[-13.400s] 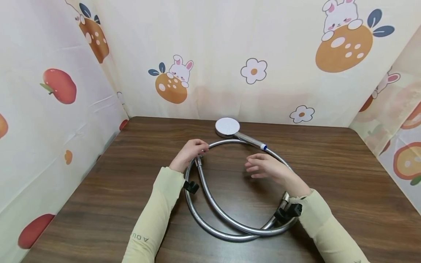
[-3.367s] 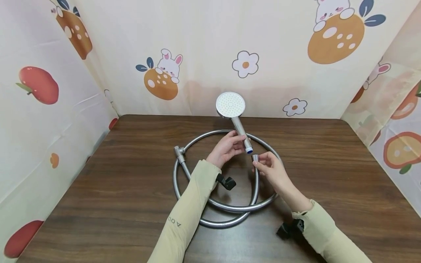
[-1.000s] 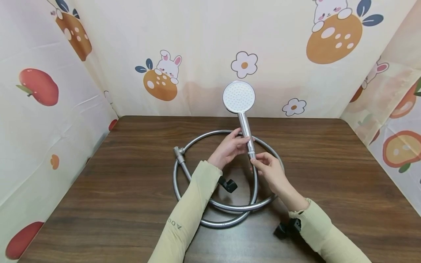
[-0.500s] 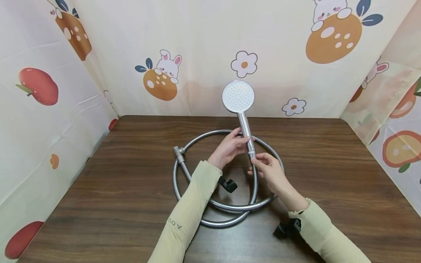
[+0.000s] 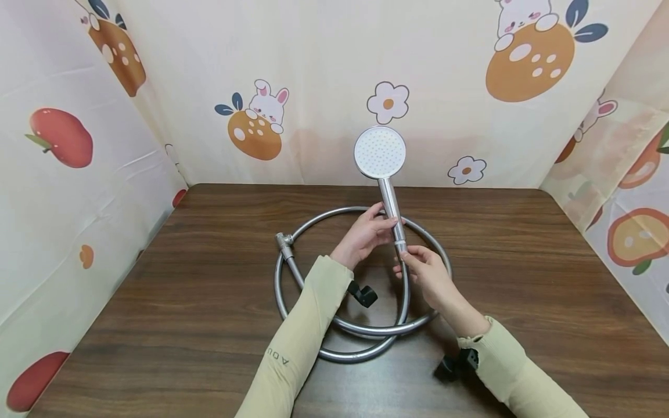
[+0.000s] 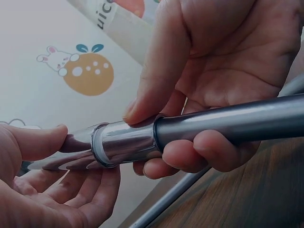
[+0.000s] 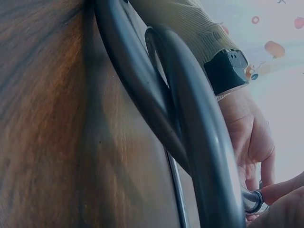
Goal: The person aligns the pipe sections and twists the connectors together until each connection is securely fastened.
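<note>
My left hand (image 5: 366,235) holds the handle of a chrome shower head (image 5: 380,152), whose white nozzle face is tilted up towards me. With thumb and fingers, my right hand (image 5: 431,273) pinches the end of a metal shower hose (image 5: 406,290). In the left wrist view the hose's shiny collar (image 6: 130,142) meets the handle end in line, a narrow pale ring (image 6: 99,146) showing at the joint. In the right wrist view, thick hose loops hide part of the hands.
The hose lies coiled on the brown wooden table (image 5: 157,302), an angled metal fitting (image 5: 284,244) at the coil's left. Black cameras sit on both wrists. Printed curtains (image 5: 324,69) stand behind and beside the table.
The shower head first lay on the table. Later it was held apart from the hose end, its blue tip showing; now they meet. Over the last second, my right fingers shift slightly at the collar.
</note>
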The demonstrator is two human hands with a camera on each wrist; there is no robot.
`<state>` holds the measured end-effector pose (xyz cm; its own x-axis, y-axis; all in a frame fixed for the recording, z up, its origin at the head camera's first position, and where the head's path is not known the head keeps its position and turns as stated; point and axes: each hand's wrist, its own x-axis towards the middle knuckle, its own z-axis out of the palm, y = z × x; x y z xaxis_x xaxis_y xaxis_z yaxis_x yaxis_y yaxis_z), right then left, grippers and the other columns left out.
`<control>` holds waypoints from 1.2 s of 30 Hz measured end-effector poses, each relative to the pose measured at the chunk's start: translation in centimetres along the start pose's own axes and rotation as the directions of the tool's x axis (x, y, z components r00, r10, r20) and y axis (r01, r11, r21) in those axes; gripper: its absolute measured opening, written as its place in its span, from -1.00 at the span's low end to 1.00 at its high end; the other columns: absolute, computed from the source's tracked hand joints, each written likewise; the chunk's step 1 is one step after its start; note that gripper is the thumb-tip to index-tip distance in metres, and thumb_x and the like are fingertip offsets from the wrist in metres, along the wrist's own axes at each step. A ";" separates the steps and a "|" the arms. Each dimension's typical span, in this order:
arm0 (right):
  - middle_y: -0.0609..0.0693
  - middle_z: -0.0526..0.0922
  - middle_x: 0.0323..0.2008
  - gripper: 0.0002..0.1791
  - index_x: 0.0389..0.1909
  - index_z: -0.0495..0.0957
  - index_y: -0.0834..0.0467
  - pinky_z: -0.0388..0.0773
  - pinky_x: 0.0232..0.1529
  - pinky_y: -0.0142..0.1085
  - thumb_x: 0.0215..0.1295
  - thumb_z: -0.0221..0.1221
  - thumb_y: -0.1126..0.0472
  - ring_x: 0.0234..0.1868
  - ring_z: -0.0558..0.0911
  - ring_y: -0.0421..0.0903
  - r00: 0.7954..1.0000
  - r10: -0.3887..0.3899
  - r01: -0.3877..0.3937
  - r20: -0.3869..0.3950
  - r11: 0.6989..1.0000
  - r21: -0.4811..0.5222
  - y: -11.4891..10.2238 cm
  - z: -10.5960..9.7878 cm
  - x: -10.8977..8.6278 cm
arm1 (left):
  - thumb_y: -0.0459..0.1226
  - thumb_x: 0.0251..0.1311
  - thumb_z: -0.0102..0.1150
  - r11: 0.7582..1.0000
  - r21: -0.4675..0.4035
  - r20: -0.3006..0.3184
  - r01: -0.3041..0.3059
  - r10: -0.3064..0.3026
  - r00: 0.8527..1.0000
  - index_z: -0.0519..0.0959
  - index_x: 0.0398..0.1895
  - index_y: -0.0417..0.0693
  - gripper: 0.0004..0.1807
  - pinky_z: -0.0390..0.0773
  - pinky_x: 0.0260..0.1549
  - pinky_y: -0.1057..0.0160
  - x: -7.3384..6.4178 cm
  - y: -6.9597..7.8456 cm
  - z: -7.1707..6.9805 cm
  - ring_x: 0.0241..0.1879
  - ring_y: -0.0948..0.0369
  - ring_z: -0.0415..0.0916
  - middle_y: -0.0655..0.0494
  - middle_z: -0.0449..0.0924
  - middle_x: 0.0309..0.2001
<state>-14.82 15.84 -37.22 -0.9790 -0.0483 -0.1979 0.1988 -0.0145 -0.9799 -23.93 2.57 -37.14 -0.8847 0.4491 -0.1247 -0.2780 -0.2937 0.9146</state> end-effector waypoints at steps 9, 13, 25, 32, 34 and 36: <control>-0.15 0.55 -0.48 -0.57 0.07 0.19 0.50 0.55 -0.34 -0.46 0.32 0.00 0.28 -0.46 0.58 -0.29 1.000 0.022 -0.023 0.010 0.999 0.035 0.0 -0.2 0.1 | -0.42 0.24 -0.04 1.000 0.028 -0.005 -0.010 0.010 1.000 0.22 0.26 -0.04 -0.50 0.50 -0.27 0.22 0.0 0.0 0.0 -0.38 0.25 0.55 -0.43 0.33 0.12; -0.16 0.58 -0.50 -0.57 0.07 0.20 0.48 0.57 -0.32 -0.44 0.28 0.04 0.32 -0.45 0.61 -0.29 1.000 0.028 -0.029 0.013 0.999 0.046 0.2 -0.3 0.2 | -0.42 0.24 -0.03 0.999 0.032 -0.010 -0.011 0.011 1.000 0.23 0.26 -0.04 -0.50 0.51 -0.25 0.21 -0.1 0.0 0.0 -0.38 0.25 0.55 -0.40 0.36 0.09; -0.09 0.62 -0.45 -0.74 -0.07 0.22 0.35 0.58 -0.30 -0.41 0.31 -0.01 0.33 -0.44 0.62 -0.26 1.000 0.009 -0.010 0.012 0.995 0.096 0.5 -0.4 0.4 | -0.38 0.24 0.00 0.994 0.107 -0.009 -0.035 0.036 0.999 0.25 0.24 -0.03 -0.52 0.53 -0.20 0.17 -0.3 0.3 0.2 -0.35 0.24 0.54 -0.29 0.48 0.00; -0.12 0.62 -0.45 -0.70 -0.01 0.22 0.42 0.58 -0.30 -0.42 0.34 -0.05 0.32 -0.44 0.62 -0.28 0.999 -0.013 0.011 0.032 0.997 0.070 0.4 -0.3 0.2 | -0.37 0.24 0.00 0.990 0.135 -0.011 -0.045 0.047 0.999 0.27 0.23 -0.03 -0.53 0.52 -0.18 0.15 -0.4 0.4 0.2 -0.35 0.24 0.54 -0.28 0.49 -0.01; -0.12 0.62 -0.45 -0.68 0.00 0.22 0.44 0.57 -0.30 -0.42 0.35 -0.05 0.31 -0.44 0.61 -0.28 0.999 -0.016 0.014 0.035 0.998 0.062 0.4 -0.3 0.2 | -0.36 0.24 0.00 0.989 0.140 -0.013 -0.046 0.048 0.999 0.26 0.24 -0.02 -0.52 0.52 -0.15 0.13 -0.5 0.4 0.3 -0.35 0.25 0.54 -0.27 0.50 -0.02; -0.11 0.63 -0.44 -0.67 0.01 0.21 0.46 0.57 -0.31 -0.42 0.35 -0.06 0.30 -0.44 0.61 -0.28 0.999 -0.018 0.016 0.035 0.998 0.055 0.4 -0.2 0.2 | -0.36 0.24 0.00 0.989 0.143 -0.015 -0.044 0.046 0.999 0.25 0.25 -0.02 -0.51 0.51 -0.12 0.10 -0.5 0.5 0.3 -0.35 0.25 0.54 -0.27 0.50 -0.01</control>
<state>-14.95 16.06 -37.65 -0.9803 -0.0829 -0.1794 0.1853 -0.0705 -0.9802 -23.55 2.48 -36.55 -0.9023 0.4220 -0.0880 -0.1828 -0.1896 0.9647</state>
